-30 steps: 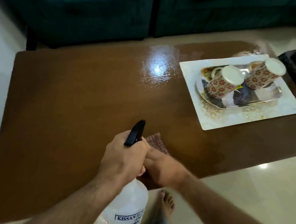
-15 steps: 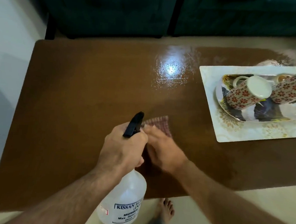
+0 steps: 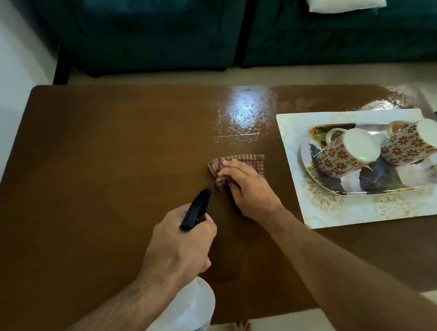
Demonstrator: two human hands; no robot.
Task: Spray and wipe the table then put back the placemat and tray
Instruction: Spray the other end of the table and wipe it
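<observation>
Placemat (image 3: 342, 211) long axis toward sofa (image 3: 144, 20)

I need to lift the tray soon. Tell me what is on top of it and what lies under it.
Two floral mugs stand upside down on the tray. Under it lies the placemat, on the table. Whatever sits inside the mugs is hidden.
</observation>
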